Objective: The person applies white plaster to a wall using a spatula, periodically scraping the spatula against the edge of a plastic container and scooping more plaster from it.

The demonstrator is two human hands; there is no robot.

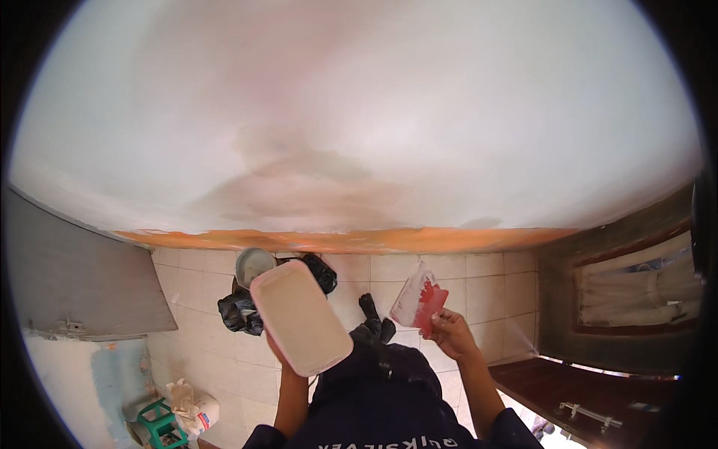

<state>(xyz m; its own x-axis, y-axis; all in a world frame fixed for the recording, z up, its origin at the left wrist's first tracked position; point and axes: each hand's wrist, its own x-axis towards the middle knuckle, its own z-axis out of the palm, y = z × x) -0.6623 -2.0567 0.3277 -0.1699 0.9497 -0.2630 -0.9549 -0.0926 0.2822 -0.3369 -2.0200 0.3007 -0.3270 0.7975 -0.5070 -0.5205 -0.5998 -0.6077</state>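
Observation:
My left hand (278, 349), mostly hidden behind it, holds up a shallow rectangular plastic container (301, 318) with rounded corners and a pinkish rim. A smooth, pale cream surface fills its face; I cannot tell whether that is paste or bare plastic. To the right, my right hand (453, 336) pinches a red plastic putty spreader (432, 305) by its near edge. White putty coats much of the spreader's blade. The two hands are apart, in front of my body. Ahead stands a wall (464, 135) with a whitish coat and a bare orange strip (389, 239) along its foot.
On the tiled floor (493, 288) by the wall stand a grey bucket (255, 266) and black plastic bags (239, 312). A green stool (160, 423) and a white sack (198, 413) are at lower left. A dark red door (591, 408) and a curtained window (636, 288) are at right.

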